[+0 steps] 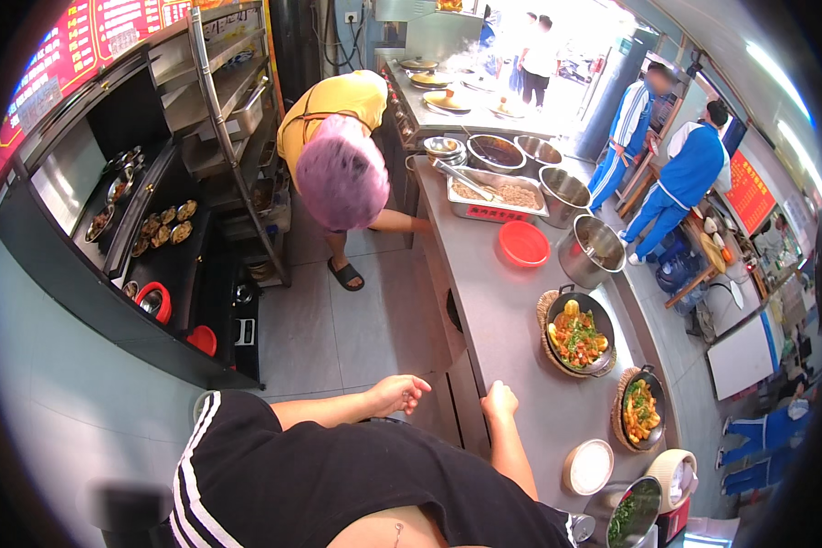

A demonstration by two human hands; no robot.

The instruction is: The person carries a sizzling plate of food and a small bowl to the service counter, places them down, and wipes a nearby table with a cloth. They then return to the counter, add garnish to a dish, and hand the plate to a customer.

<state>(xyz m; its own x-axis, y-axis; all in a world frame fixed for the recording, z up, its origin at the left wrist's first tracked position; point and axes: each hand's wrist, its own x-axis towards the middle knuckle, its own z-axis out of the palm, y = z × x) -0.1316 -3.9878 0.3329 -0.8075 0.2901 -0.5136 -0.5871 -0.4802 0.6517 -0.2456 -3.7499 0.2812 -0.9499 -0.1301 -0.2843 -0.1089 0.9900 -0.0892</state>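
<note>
My left hand (401, 396) is in front of my black shirt, left of the counter, with fingers loosely curled, some apart, and nothing seen in it. My right hand (500, 401) is closed in a fist at the near left edge of the steel counter (520, 438); its palm side is hidden. Beyond it, a black two-handled wok of food (579, 335) sits in a woven ring. Farther right is a smaller wok of food (640, 411), also in a woven holder. A round tub of white contents (588, 467) stands nearer, beside a steel pot of chopped greens (627, 510).
A person in a yellow top (335, 151) bends beside the counter, one arm reaching its side. A red basin (524, 244), a tray of minced food (496, 195) and steel pots (592, 250) stand farther along. Dark shelves (178, 274) line the left. Steam rises near lidded pans (446, 101).
</note>
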